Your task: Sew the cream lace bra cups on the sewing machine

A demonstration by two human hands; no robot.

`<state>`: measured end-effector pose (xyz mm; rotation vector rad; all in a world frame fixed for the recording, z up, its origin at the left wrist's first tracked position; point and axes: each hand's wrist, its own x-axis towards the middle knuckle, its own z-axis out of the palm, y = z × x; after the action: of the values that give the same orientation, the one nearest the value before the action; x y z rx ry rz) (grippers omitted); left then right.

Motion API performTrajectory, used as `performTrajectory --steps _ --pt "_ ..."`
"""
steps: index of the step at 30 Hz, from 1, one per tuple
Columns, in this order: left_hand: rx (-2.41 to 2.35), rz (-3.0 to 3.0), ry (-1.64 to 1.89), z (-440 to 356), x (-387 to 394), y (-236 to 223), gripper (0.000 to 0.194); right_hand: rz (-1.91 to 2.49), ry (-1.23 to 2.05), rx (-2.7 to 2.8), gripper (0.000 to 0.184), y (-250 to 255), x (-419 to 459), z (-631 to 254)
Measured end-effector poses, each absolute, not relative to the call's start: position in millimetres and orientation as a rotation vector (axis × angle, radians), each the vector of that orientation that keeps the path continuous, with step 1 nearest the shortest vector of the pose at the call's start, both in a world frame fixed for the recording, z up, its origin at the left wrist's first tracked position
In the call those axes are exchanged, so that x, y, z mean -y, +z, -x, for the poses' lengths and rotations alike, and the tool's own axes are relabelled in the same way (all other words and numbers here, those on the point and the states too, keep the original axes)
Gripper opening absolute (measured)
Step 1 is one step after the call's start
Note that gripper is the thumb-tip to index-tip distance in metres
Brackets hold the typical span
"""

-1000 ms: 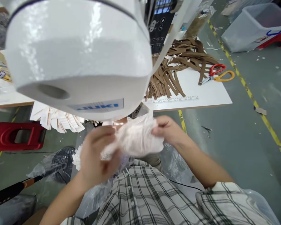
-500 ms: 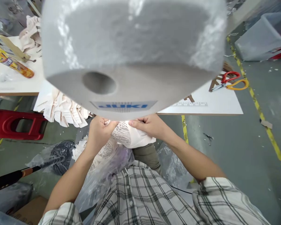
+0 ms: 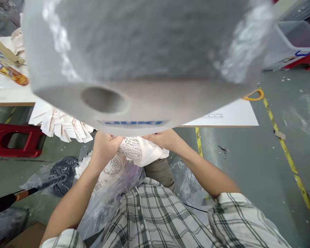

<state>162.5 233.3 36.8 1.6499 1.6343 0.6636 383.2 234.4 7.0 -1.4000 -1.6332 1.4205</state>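
Lace cup [image 3: 132, 148], centre of frame, between left hand [image 3: 106, 146] and right hand [image 3: 165, 140], both touching; long axis left to right, dipping rightward. Left pinches left end, right upper edge; fingertips partly behind machine [image 3: 155, 98].

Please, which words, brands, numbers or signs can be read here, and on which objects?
"JUKI": blue letters on the machine head.
Yellow-orange packet: lettering too blurred to read.
Ruler marks on the right-hand table: too small to read.
Clear bin: markings too blurred to read.

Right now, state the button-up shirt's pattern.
The button-up shirt: plaid, dark lines on white, best in the head view.
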Motion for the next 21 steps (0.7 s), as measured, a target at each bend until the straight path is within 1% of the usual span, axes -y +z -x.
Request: performTrajectory --steps 2,3,4,7,8,11,14,16,17,18,21 --pt "-1.688 -1.61 0.6 -159.9 -231.3 39.3 0.054 1.383 1.43 1.625 0.06 5.9 -232.1 -385.5" --pt "-1.703 -1.602 0.589 -157.9 -230.3 39.0 0.053 1.376 1.432 1.62 0.058 4.6 -230.7 -387.1" --pt "-1.708 -1.605 0.603 -155.4 -229.0 37.0 0.049 1.369 1.433 1.615 0.057 2.9 -229.2 -389.0" --pt "-1.699 -1.639 0.742 -145.6 -220.6 20.2 0.022 1.344 1.454 1.606 0.053 -3.7 -224.4 -395.1" --pt "-1.68 -1.642 0.793 -142.1 -215.4 11.7 0.023 1.34 1.466 1.597 0.052 -6.0 -222.8 -397.1" --pt "-1.54 -1.633 0.904 -135.6 -192.2 -15.1 0.062 1.34 1.501 1.545 0.05 -11.9 -217.3 -402.1" --pt "-1.4 -1.66 0.872 -142.1 -165.4 -36.8 0.101 1.335 1.496 1.525 0.049 -16.7 -210.5 -406.0" --pt "-1.363 -1.712 0.806 -154.0 -151.3 -49.8 0.115 1.326 1.49 1.529 0.048 -19.9 -205.1 -408.2" --pt "-1.361 -1.745 0.779 -161.2 -146.0 -56.8 0.116 1.325 1.493 1.523 0.048 -21.6 -202.3 -409.1" --pt "-1.368 -1.779 0.759 -168.5 -142.0 -64.2 0.113 1.327 1.5 1.511 0.047 -23.3 -199.4 -410.0" --pt "-1.377 -1.837 0.665 -187.1 -136.2 -86.9 0.086 1.32 1.529 1.463 0.044 -28.8 -191.0 -412.6"
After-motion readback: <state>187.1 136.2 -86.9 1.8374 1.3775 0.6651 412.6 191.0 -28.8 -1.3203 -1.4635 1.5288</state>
